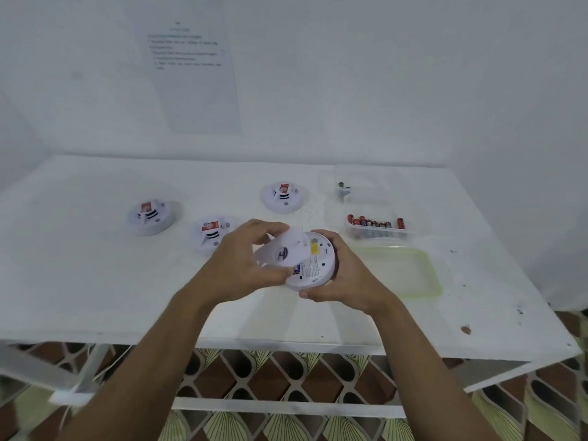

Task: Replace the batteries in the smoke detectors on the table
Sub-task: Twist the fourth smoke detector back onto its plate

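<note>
My right hand (342,275) grips a round white smoke detector (316,262) above the table, its labelled back turned up. My left hand (245,256) holds the detector's white back cover (286,249), tilted and lifted off the left side of the body. Three more white smoke detectors lie on the table, each with a red sticker: one at the far left (151,216), one partly behind my left hand (211,233), one further back (284,197). A clear tray of red-and-black batteries (378,226) sits to the right.
The white table (95,281) stands against a white wall with a printed sheet (194,74) taped on it. A clear container (366,186) sits behind the battery tray. A green-rimmed lid (410,272) lies right of my hands. Patterned floor shows below.
</note>
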`<state>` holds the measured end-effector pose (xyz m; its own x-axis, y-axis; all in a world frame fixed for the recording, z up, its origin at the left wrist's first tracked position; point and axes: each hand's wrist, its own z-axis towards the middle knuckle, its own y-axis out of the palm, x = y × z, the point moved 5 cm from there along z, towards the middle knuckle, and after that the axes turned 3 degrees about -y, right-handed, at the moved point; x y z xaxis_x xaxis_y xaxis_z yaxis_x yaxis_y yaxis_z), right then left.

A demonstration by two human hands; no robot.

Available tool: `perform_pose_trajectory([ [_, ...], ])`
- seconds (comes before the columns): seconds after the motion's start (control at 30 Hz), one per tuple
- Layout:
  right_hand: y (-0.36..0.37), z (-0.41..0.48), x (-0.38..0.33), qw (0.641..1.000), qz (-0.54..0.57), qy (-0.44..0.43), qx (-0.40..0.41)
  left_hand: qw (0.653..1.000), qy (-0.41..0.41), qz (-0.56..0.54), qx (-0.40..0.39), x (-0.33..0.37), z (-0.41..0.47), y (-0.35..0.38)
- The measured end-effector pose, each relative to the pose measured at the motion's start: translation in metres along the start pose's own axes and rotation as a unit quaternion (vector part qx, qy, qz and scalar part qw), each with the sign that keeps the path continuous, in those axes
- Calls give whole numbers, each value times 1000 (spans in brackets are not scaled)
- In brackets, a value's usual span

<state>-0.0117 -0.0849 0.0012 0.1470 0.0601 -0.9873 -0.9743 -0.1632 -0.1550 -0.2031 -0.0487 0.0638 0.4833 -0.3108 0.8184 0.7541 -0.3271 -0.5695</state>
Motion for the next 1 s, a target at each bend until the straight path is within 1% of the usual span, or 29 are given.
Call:
perform_pose_trajectory([
  [0.1, 12, 5, -3, 1000, 1, -4, -12, 999, 30, 18, -10, -2, 1, 3],
  [0.47, 37, 21, -9, 1000, -11, -15, -21, 998, 33, 50, -31, -26, 1, -9],
  [0.63, 46, 27, -9, 999, -27, -18, -17, 999, 30, 21, -4, -31, 1, -16],
  [0.73, 52, 30, -11, 999, -35, -19, -13, 999, 43, 25, 1, -35, 1, -19],
  [1.0, 58, 35, -17, 999, -41, -20, -12, 997, 37, 38, -54, -50, 3, -27],
])
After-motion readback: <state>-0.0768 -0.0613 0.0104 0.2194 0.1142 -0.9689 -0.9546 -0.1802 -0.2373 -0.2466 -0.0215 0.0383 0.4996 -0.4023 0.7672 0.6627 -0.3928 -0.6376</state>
